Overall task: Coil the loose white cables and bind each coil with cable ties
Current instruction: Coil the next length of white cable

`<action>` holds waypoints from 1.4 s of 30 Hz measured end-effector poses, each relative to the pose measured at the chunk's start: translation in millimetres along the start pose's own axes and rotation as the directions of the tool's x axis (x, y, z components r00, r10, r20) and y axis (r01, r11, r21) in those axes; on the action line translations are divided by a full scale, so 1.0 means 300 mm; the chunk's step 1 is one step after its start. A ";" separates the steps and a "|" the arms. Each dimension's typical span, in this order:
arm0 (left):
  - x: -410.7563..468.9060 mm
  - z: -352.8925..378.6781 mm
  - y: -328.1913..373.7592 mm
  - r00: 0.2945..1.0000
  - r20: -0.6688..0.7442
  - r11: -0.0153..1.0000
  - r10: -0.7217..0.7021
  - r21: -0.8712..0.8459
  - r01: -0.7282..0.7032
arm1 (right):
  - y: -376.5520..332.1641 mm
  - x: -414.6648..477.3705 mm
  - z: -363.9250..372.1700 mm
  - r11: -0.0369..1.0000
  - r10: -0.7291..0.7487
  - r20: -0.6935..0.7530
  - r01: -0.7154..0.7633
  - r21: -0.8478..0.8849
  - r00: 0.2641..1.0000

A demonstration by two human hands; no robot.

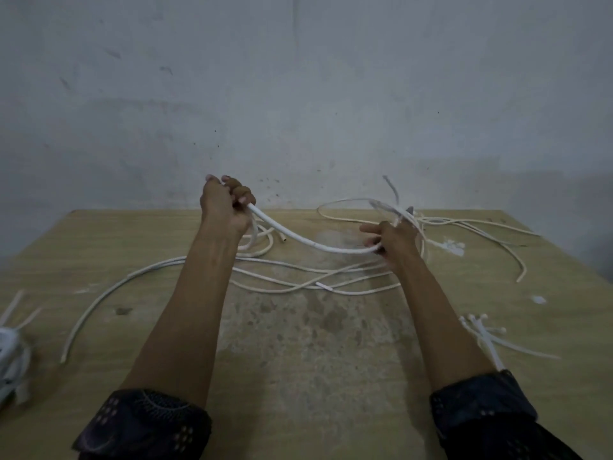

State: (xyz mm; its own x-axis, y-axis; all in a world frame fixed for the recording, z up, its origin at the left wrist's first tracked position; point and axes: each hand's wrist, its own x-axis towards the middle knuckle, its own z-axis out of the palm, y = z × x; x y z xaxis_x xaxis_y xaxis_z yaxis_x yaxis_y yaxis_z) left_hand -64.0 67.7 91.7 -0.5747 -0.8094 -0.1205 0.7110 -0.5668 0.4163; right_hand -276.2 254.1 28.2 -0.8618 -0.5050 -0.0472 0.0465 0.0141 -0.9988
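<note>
A thick white cable sags between my two raised hands above the wooden table. My left hand grips one stretch of it in a fist, with loops hanging below the hand. My right hand holds the other stretch, its fingers curled round the cable; the cable beyond it is blurred. Several more loose white cables lie tangled across the table's middle and far right. A small pile of white cable ties lies at the right, beside my right forearm.
A bound white coil with tie tails sits at the table's left edge. A long cable curves over the left part of the table. A grey wall stands right behind the table's far edge. A white scrap lies at the right.
</note>
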 end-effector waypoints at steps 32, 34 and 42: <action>-0.071 0.075 0.052 0.949 0.011 0.851 0.314 0.440 -0.287 | -0.037 0.018 -0.069 0.399 -0.763 0.184 0.676 -0.620 0.620; -0.078 0.080 0.038 0.933 0.024 0.814 0.360 0.481 -0.327 | -0.059 -0.007 -0.053 0.400 -0.807 0.158 0.723 -0.563 0.569; -0.105 0.103 -0.031 0.937 0.127 0.775 0.326 0.532 -0.342 | -0.167 -0.004 0.070 0.386 -0.790 0.271 0.790 -0.476 0.550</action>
State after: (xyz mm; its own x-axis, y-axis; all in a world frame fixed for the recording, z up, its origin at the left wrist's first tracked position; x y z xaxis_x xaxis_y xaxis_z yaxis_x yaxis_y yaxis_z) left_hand -65.1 103.2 119.3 -0.3582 -0.9235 0.1371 0.5318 -0.0811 0.8430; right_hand -266.9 235.7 78.5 -0.3734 -0.5226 0.7664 -0.9034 0.0172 -0.4284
